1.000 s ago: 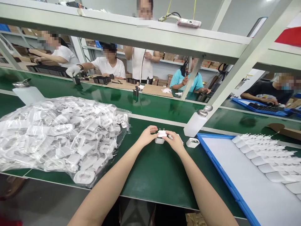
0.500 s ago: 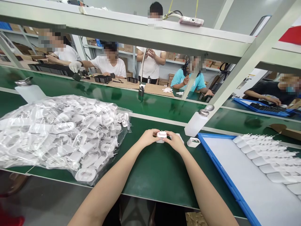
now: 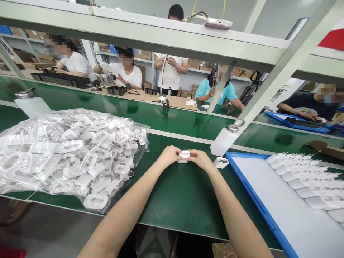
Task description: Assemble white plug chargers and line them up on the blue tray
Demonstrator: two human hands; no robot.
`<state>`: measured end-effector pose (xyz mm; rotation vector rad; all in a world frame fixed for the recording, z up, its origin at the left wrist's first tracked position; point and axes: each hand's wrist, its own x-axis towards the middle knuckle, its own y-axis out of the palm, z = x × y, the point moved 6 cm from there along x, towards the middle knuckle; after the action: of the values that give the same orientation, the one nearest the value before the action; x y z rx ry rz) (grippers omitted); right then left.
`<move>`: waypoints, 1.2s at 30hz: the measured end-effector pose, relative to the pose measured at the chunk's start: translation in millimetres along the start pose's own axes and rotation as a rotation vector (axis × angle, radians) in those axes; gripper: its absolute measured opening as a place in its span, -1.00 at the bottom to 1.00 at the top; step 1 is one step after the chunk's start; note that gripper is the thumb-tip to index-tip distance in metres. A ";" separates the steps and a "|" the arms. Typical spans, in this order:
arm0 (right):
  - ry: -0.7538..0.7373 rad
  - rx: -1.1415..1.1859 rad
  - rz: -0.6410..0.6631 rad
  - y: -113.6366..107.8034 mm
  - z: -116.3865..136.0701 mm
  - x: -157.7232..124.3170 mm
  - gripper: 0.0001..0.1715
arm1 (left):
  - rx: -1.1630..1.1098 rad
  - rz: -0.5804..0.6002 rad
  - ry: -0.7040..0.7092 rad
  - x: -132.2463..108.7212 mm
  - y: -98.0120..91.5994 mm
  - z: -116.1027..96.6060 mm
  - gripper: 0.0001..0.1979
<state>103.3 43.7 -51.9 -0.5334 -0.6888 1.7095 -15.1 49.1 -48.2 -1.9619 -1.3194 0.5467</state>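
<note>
A small white plug adapter [image 3: 184,155] with two prongs pointing up is pinched between both my hands over the green bench mat [image 3: 177,193]. My left hand [image 3: 170,155] grips its left side with curled fingers. From the right, my right hand [image 3: 200,158] presses on it, fingers closed. An open white shell [image 3: 220,162] lies just right of my right hand.
A clear plastic bag of white parts [image 3: 67,154] fills the left of the bench. A blue tray [image 3: 271,218] at right holds rows of finished white adapters [image 3: 303,175]. A white dispenser bottle [image 3: 224,140] stands behind the shell, another bottle [image 3: 30,104] far left. Several people work across the conveyor.
Both hands have closed tighter round the adapter and pressed it together; the right fingers now cover more of it. A dark part on the far conveyor has drifted right.
</note>
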 end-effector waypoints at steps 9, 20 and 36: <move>0.034 -0.801 0.253 -3.0 40.7 28.3 -0.82 | 0.507 0.247 -0.241 27.6 -9.9 -25.0 -0.63; -0.043 -0.607 0.160 -2.8 35.1 31.8 -0.80 | 0.422 0.166 -0.224 30.5 -4.4 -32.9 -0.78; 0.201 0.047 -0.396 2.1 -11.3 -76.4 -0.56 | -0.165 0.376 0.074 -14.6 46.5 -45.1 -0.67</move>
<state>127.6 -29.0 -62.0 -0.4908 -0.5651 1.2794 38.6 10.5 -53.4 -2.3641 -0.9789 0.5475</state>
